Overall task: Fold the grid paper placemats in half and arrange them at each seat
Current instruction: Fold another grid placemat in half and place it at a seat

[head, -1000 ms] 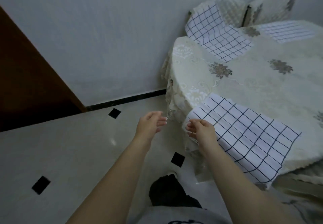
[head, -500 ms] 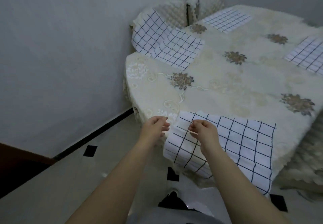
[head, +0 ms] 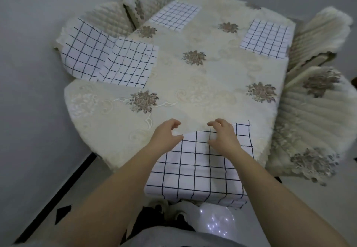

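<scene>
Mat: white paper placemat with dark grid lines [head: 199, 165], lower centre, on the cream flower-embroidered tablecloth [head: 202, 84]; its near part hangs over the table edge.
Left hand [head: 166, 136]: at the mat's upper-left corner, curved fingers spread from thumb, pinching nothing.
Right hand [head: 223, 136]: on the mat's far edge, bent fingers apart from thumb.
Other grid placemats: upper left [head: 108, 61], top centre [head: 174, 16], upper right [head: 265, 39].

Cream floral tablecloth [head: 193, 84], quilted chair covers [head: 309, 115], grey wall [head: 29, 92], pale tiled floor [head: 87, 185]
</scene>
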